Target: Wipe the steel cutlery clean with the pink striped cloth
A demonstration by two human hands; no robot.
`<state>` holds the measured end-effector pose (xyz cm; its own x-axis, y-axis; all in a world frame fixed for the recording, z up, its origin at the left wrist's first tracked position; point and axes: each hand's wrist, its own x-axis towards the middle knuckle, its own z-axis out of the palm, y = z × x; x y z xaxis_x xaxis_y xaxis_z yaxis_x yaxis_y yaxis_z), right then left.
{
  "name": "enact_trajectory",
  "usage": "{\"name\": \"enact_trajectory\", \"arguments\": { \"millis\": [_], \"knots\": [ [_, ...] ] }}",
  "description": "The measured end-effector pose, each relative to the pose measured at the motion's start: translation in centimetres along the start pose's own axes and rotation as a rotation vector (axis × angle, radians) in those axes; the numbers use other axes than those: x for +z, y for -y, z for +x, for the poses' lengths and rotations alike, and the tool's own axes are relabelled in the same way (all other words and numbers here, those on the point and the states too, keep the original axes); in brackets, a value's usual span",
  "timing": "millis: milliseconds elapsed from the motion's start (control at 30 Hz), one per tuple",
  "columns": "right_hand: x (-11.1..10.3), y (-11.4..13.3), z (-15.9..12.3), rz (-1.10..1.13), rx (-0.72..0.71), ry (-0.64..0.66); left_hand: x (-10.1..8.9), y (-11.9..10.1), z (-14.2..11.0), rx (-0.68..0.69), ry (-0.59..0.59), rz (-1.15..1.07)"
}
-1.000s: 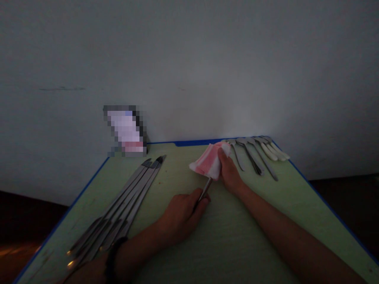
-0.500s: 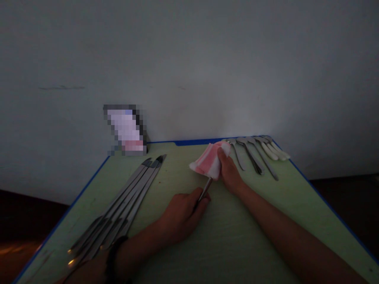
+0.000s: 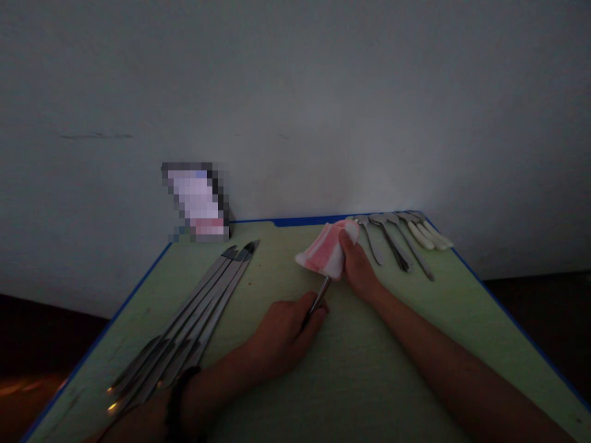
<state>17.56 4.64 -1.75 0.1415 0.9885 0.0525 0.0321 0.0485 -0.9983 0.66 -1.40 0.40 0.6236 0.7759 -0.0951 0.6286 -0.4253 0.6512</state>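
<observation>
My left hand (image 3: pixel 286 338) is closed around the slim metal handle of a piece of cutlery (image 3: pixel 322 294), tilted up and away over the table's middle. A pink and white cloth (image 3: pixel 321 249) wraps its far end, so its head is hidden and I cannot tell its exact kind. My right hand (image 3: pixel 359 267) grips the cloth around that end, thumb on top. Left of my hands lie several long metal knives (image 3: pixel 207 301), roughly side by side, tips pointing to the wall. Several metal spoons (image 3: pixel 392 243) rest at the back right, just beyond my right hand.
White-handled cutlery (image 3: pixel 429 237) lies at the far right corner. A pixelated upright device (image 3: pixel 196 200) leans at the back left. The pale green table (image 3: pixel 369 375) has a blue edge and meets a grey wall (image 3: pixel 295 111). My left forearm passes over the knives' near ends.
</observation>
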Motion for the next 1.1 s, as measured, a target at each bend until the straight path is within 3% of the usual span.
{"name": "enact_trajectory", "arguments": {
  "millis": [1100],
  "knots": [
    [-0.03,0.14,-0.01,-0.041,0.003,0.013,0.12,0.24,0.04,-0.005,-0.001,0.019]
  ]
}}
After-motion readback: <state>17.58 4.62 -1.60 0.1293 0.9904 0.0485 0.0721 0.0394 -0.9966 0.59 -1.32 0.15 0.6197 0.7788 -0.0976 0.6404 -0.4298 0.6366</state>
